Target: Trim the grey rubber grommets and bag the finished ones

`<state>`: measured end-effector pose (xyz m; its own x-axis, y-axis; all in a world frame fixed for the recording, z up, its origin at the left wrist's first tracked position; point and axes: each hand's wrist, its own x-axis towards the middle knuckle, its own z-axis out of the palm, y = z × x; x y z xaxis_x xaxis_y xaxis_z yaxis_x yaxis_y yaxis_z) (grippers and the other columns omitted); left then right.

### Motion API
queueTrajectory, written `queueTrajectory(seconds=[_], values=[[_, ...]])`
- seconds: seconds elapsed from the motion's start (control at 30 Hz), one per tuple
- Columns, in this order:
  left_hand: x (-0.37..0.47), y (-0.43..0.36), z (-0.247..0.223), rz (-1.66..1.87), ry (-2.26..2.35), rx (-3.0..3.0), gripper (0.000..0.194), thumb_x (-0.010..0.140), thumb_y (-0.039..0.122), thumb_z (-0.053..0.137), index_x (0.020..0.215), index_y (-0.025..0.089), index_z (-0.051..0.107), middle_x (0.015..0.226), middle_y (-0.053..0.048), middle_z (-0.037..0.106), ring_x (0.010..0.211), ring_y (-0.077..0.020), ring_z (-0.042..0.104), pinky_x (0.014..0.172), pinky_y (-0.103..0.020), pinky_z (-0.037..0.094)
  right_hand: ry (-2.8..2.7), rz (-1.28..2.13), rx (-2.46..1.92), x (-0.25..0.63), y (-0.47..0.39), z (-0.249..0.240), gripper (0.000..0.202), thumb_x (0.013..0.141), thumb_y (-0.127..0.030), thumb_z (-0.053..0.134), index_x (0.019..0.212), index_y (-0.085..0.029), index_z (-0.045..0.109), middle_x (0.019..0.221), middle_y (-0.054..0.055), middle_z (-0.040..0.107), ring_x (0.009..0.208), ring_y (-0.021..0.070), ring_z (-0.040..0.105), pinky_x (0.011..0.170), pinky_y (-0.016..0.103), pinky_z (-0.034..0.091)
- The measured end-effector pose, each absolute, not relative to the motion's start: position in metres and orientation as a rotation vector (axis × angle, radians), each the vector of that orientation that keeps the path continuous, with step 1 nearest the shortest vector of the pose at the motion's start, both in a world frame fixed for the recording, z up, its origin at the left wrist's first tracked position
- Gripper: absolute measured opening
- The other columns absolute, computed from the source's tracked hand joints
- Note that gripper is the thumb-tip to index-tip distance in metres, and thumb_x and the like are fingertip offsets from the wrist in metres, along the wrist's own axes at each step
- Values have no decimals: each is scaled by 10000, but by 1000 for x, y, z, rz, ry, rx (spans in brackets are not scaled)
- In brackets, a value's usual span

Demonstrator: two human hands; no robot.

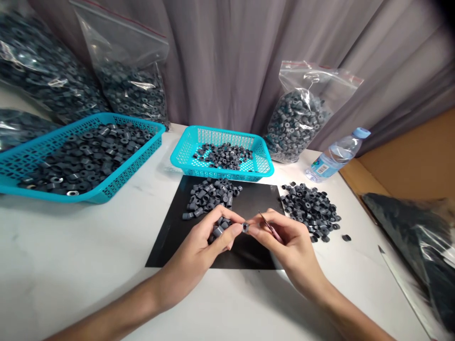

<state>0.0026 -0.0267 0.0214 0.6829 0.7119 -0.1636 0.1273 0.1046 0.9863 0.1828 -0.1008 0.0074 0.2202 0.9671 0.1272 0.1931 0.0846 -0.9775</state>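
My left hand (204, 246) pinches a small dark grey plastic ring (245, 228) between thumb and forefinger. My right hand (289, 239) is closed, its thumb and fingertip at the ring's right side. A slim pointed tool (272, 228) with a pinkish shaft and dark tip sticks up from the right hand; its exact kind is unclear. Both hands are over a black mat (174, 251). A heap of grey rings (209, 196) lies on the mat behind my left hand, and more show through its fingers. Beyond my right hand spreads another heap of dark grey pieces (309, 208).
A large turquoise basket (103, 194) of rings stands left, a smaller turquoise basket (223, 175) behind the mat. Filled zip bags (133, 90) line the back left, another bag (295, 118) the back right. A water bottle (334, 154) leans near a cardboard box (412, 161).
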Motion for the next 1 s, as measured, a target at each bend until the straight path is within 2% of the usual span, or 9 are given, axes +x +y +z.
queueTrajectory(seconds=[0.17, 0.27, 0.37, 0.43, 0.53, 0.77, 1.0], values=[[2, -27, 21, 512, 812, 1506, 199, 951, 469, 556, 995, 278, 585, 828, 56, 572, 795, -119, 488, 738, -243, 395, -1271, 661, -1457, 180, -103, 7, 140, 906, -359, 677, 952, -233, 720, 751, -26, 543, 621, 98, 483, 540, 224, 366], [2, -26, 19, 530, 832, 1495, 191, 947, 472, 565, 998, 289, 580, 835, 61, 578, 794, -118, 495, 736, -243, 393, -1440, 414, -1478, 181, -108, 8, 219, 964, -294, 591, 1156, -235, 679, 796, -7, 551, 642, 118, 500, 555, 238, 408], [0, -25, 17, 556, 838, 1491, 196, 947, 480, 562, 984, 287, 575, 848, 64, 586, 797, -113, 500, 732, -243, 383, -1636, 225, -1419, 182, -113, 5, 384, 988, -183, 522, 1369, -209, 561, 890, 36, 581, 694, 136, 536, 578, 249, 447], [-1, -25, 17, 567, 831, 1482, 196, 953, 480, 554, 983, 288, 569, 834, 67, 583, 789, -111, 502, 724, -244, 378, -1715, 149, -1393, 184, -115, 2, 469, 982, -123, 514, 1443, -204, 492, 952, 57, 599, 718, 134, 554, 596, 250, 461], [-3, -26, 19, 579, 836, 1477, 189, 958, 475, 547, 1002, 293, 567, 802, 70, 562, 765, -110, 493, 725, -247, 380, -1777, 48, -1397, 185, -115, -1, 498, 969, -84, 530, 1450, -203, 488, 982, 71, 622, 729, 137, 568, 633, 263, 473], [-4, -29, 29, 620, 900, 1539, 195, 938, 462, 581, 994, 276, 596, 806, 54, 550, 762, -120, 491, 742, -253, 404, -1826, -182, -1395, 184, -115, 1, 481, 953, -74, 561, 1422, -177, 532, 907, 73, 656, 708, 150, 563, 608, 270, 440], [-2, -31, 31, 631, 890, 1585, 178, 939, 430, 586, 982, 258, 601, 923, 24, 604, 814, -137, 535, 757, -259, 414, -1834, -291, -1404, 182, -116, 2, 580, 954, -66, 557, 1498, -232, 443, 932, 74, 674, 723, 158, 575, 642, 281, 442]])
